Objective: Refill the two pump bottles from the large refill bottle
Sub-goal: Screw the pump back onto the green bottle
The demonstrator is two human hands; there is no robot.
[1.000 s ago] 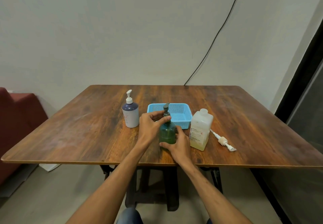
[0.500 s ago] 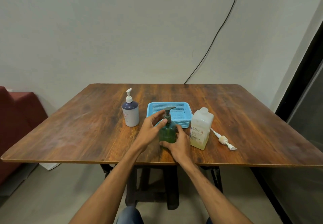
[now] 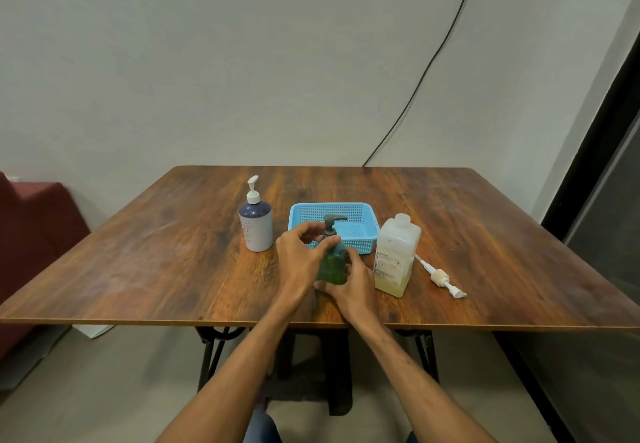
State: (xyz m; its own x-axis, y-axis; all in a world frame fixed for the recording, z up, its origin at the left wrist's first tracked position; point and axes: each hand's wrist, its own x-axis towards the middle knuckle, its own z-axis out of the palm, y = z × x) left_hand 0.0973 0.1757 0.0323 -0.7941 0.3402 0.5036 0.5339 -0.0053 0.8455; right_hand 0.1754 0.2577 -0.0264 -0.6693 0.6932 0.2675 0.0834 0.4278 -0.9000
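Observation:
A green pump bottle (image 3: pixel 333 265) with a dark pump head stands near the table's front middle. My right hand (image 3: pixel 349 283) grips its lower body from the right and front. My left hand (image 3: pixel 302 256) curls its fingers round the bottle's neck, just under the pump head. The large translucent refill bottle (image 3: pixel 394 257), with a little yellowish liquid at the bottom, stands upright just right of my right hand, its neck open. Its white pump (image 3: pixel 440 274) lies on the table to the right. A second pump bottle (image 3: pixel 255 221), white with a dark blue top, stands to the left.
A light blue perforated basket (image 3: pixel 367 233) sits right behind the green bottle. The wooden table (image 3: pixel 145 262) meets the wall at its far edge. A black cable (image 3: pixel 426 68) runs down the wall. A red seat (image 3: pixel 31 221) is at the far left.
The dark pump head has turned, its nozzle now pointing right. My left hand's fingers shifted round the neck. The right hand keeps its grip on the bottle's body.

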